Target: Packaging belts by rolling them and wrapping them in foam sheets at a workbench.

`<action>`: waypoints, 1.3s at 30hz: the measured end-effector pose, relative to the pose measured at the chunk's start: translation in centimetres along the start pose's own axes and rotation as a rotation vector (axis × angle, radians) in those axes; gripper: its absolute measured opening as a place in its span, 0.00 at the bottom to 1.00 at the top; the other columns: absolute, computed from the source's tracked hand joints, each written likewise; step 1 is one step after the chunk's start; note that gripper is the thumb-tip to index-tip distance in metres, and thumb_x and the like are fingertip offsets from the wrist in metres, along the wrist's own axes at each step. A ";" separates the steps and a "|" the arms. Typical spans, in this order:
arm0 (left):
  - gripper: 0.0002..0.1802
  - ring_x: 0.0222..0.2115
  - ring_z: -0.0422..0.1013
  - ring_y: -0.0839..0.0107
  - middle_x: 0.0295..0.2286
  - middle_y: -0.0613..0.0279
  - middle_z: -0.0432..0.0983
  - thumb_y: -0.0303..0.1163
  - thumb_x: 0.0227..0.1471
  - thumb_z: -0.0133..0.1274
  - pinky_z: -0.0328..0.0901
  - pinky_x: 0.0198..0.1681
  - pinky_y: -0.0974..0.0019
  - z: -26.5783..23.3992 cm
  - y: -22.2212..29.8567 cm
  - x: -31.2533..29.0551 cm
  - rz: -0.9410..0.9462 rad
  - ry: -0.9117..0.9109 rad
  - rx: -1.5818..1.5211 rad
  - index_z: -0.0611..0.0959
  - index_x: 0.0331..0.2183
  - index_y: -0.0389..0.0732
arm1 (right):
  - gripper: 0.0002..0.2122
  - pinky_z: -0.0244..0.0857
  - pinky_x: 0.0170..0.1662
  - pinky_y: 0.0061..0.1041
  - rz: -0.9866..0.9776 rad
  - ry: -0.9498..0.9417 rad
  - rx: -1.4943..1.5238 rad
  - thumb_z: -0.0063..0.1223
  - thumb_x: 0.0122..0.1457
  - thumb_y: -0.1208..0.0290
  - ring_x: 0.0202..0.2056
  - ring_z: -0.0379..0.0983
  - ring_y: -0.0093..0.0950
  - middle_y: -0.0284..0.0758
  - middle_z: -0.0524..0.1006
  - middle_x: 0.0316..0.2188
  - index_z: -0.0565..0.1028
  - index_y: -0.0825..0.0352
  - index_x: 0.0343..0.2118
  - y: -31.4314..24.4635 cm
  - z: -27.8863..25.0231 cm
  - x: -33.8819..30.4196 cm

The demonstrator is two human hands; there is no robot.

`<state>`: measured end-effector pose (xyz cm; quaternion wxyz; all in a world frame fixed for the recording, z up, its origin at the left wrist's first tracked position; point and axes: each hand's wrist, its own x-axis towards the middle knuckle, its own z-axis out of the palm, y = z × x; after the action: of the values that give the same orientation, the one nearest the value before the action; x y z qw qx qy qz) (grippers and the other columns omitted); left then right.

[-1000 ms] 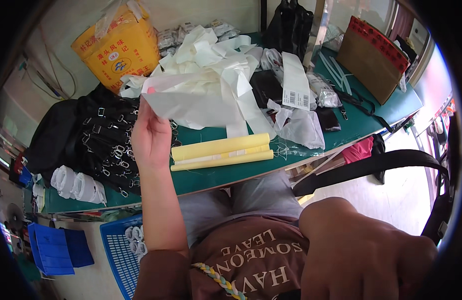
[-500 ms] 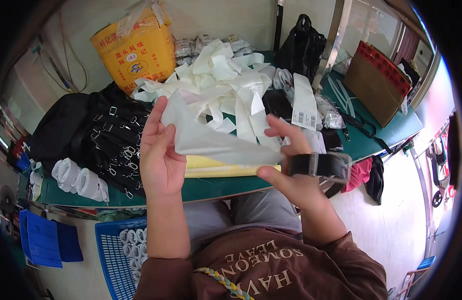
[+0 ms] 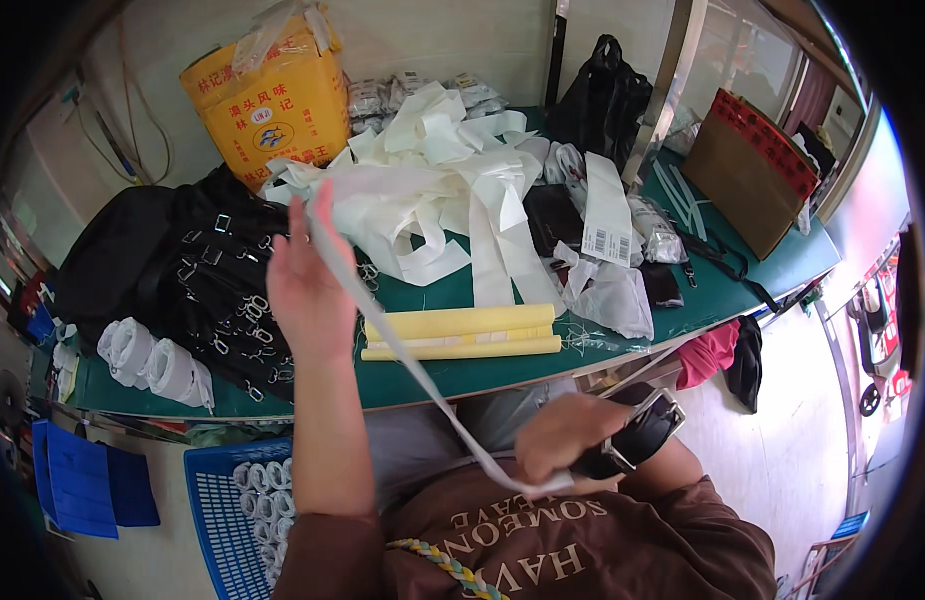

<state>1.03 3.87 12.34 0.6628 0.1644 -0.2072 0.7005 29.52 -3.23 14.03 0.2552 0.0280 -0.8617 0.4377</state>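
Stretching across the middle of the view, a green table (image 3: 742, 285) carries the clutter: a yellow box (image 3: 267, 105) at the back, a black heap of straps (image 3: 167, 275) with metal buckles on the left, a white tangle of strips (image 3: 437, 175) in the centre, and a yellow roll (image 3: 462, 332) lying along the near edge. A blue basket (image 3: 217, 510) of small white rolls stands below the table on the left.

One white strip (image 3: 407, 355) runs taut on a slant, its long axis going from upper left, near the tangle, down to lower right, close to the person's chest. The left hand (image 3: 302, 285) is raised, palm open and fingers spread upward, and the strip passes over its upper edge; it looks draped there rather than pinched, though the thumb side is hard to read. The right hand (image 3: 557, 440) is closed around the strip's lower end and also holds a black buckle (image 3: 637, 435). The free end sits at the right hand, so that hand is nearer. The strip is flat, narrow, off-white and slightly translucent, without a visible twist.
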 end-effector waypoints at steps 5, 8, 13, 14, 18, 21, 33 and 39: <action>0.22 0.34 0.71 0.68 0.56 0.42 0.53 0.27 0.58 0.39 0.68 0.38 0.68 0.0 6.7 3.9 -0.032 -0.054 -0.097 0.62 0.55 0.39 | 0.05 0.58 0.27 0.27 0.334 -0.203 0.357 0.53 0.54 0.76 0.24 0.67 0.31 0.37 0.70 0.20 0.71 0.72 0.26 1.6 -0.6 -3.9; 0.19 0.26 0.68 0.70 0.56 0.40 0.52 0.27 0.60 0.35 0.66 0.32 0.71 1.8 8.4 4.3 0.116 -0.071 0.221 0.67 0.52 0.41 | 0.06 0.57 0.28 0.24 0.602 -0.072 0.224 0.53 0.54 0.75 0.23 0.64 0.24 0.34 0.68 0.19 0.71 0.71 0.25 3.7 -0.2 -7.6; 0.20 0.21 0.62 0.73 0.55 0.43 0.54 0.26 0.59 0.35 0.60 0.26 0.74 3.8 12.8 4.1 0.262 -0.046 0.444 0.64 0.53 0.38 | 0.06 0.56 0.30 0.20 0.839 -0.011 0.065 0.56 0.52 0.73 0.25 0.60 0.20 0.30 0.64 0.21 0.71 0.69 0.29 7.3 -0.2 -12.5; 0.21 0.21 0.61 0.75 0.55 0.43 0.55 0.23 0.58 0.35 0.59 0.25 0.75 4.1 14.5 4.0 0.230 -0.120 0.524 0.63 0.54 0.37 | 0.06 0.56 0.30 0.20 0.837 -0.014 0.067 0.56 0.52 0.73 0.25 0.60 0.20 0.30 0.64 0.21 0.71 0.69 0.29 7.8 0.0 -12.6; 0.25 0.17 0.59 0.80 0.51 0.41 0.62 0.18 0.55 0.34 0.57 0.20 0.78 6.6 15.1 1.4 0.224 -0.219 0.745 0.59 0.55 0.36 | 0.18 0.59 0.36 0.20 0.929 0.118 0.141 0.55 0.51 0.74 0.29 0.62 0.21 0.31 0.68 0.30 0.69 0.66 0.46 7.8 0.0 -11.9; 0.27 0.12 0.61 0.79 0.47 0.39 0.66 0.19 0.55 0.39 0.60 0.12 0.77 7.3 13.1 -1.3 0.105 -0.272 0.924 0.58 0.56 0.39 | 0.24 0.60 0.37 0.21 0.825 0.169 -0.008 0.53 0.51 0.76 0.31 0.65 0.22 0.33 0.70 0.39 0.65 0.63 0.54 7.9 -0.7 -10.9; 0.15 0.21 0.73 0.69 0.20 0.57 0.74 0.16 0.40 0.53 0.64 0.24 0.70 5.5 -4.6 -10.2 -0.475 -0.579 1.698 0.83 0.34 0.37 | 0.18 0.51 0.19 0.14 0.437 0.927 0.826 0.45 0.59 0.59 0.14 0.58 0.15 0.33 0.74 0.24 0.70 0.72 0.41 3.8 -0.6 3.0; 0.32 0.50 0.64 0.67 0.49 0.56 0.66 0.31 0.44 0.58 0.59 0.52 0.64 3.8 -2.9 -10.4 -0.639 -0.273 1.937 0.67 0.51 0.38 | 0.10 0.63 0.31 0.15 0.435 0.836 0.303 0.56 0.53 0.72 0.28 0.69 0.15 0.30 0.76 0.28 0.73 0.70 0.36 4.8 1.2 4.2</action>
<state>4.45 -6.89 10.52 0.3721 0.7539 0.4265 0.3336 24.03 -0.45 11.81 0.4750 -0.2936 -0.5981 0.5749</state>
